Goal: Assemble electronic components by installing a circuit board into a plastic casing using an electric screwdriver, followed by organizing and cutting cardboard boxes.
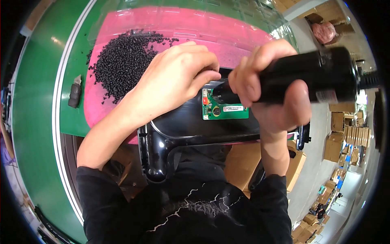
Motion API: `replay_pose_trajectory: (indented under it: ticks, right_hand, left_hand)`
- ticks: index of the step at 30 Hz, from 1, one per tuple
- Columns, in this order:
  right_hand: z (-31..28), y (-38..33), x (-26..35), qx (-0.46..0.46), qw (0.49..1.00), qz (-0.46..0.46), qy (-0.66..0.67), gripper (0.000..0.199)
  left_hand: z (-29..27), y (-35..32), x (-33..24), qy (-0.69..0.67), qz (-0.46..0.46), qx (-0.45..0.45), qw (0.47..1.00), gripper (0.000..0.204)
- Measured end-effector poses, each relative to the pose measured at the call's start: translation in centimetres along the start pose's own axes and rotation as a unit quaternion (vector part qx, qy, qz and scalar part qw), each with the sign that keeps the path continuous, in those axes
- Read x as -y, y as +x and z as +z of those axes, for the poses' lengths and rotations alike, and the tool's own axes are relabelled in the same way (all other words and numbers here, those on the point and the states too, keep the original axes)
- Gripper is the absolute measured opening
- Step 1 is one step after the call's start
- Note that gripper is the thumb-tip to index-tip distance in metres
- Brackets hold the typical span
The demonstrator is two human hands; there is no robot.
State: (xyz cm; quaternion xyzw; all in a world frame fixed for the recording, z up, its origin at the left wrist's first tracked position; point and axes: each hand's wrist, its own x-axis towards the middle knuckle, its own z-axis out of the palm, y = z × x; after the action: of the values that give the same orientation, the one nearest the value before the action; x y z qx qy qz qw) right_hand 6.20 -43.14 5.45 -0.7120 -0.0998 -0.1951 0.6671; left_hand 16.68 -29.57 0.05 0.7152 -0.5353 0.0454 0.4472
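Green bench carries a pink tray with a pile of black screws. Glossy black plastic housing sits at the bench's near edge, green circuit board set in it. Right hand wrapped tight around a black electric screwdriver, tip hidden by fingers. Left hand curled, fingertips pressing on the housing beside the board.

a single head-worn fisheye view looks steeply down from just above the hands, very close to them. the green bench curves up the left rim, the person's own chest fills the bottom, and a warehouse floor bends away at right.
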Motion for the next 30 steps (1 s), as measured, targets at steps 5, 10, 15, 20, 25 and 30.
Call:
replay_pose_trajectory:
  ticks: [5, 10, 15, 20, 25, 30]
  right_hand:
    - [-1.8, -1.6, 0.5, 0.018, 0.978, -0.12, 0.171, 0.056]
    - [-2.7, -2.1, 3.1, 0.003, 0.97, -0.181, 0.162, 0.051]
    - [-2.4, -2.6, 3.2, -0.013, 0.965, -0.186, 0.184, 0.05]
    - [-2.0, -2.9, 3.1, -0.064, 0.954, -0.229, 0.181, 0.047]
    - [-1.7, -3.1, 3.0, -0.082, 0.947, -0.238, 0.197, 0.047]
    - [-1.3, -2.8, 2.5, -0.014, 0.97, -0.18, 0.16, 0.052]
  left_hand:
    - [-0.6, 0.0, -0.5, 0.069, 0.052, 0.058, 0.995, 0.016]
    - [0.1, 0.0, -0.9, -0.005, 0.124, 0.076, 0.989, 0.013]
    - [-0.2, 0.4, -0.9, -0.064, 0.109, 0.089, 0.988, 0.013]
    - [0.1, 0.3, -0.6, -0.079, 0.116, 0.092, 0.986, 0.015]
    - [0.1, 0.3, -0.7, -0.096, 0.112, 0.09, 0.985, 0.015]
    - [0.2, 0.2, -0.3, -0.091, 0.118, 0.096, 0.984, 0.013]
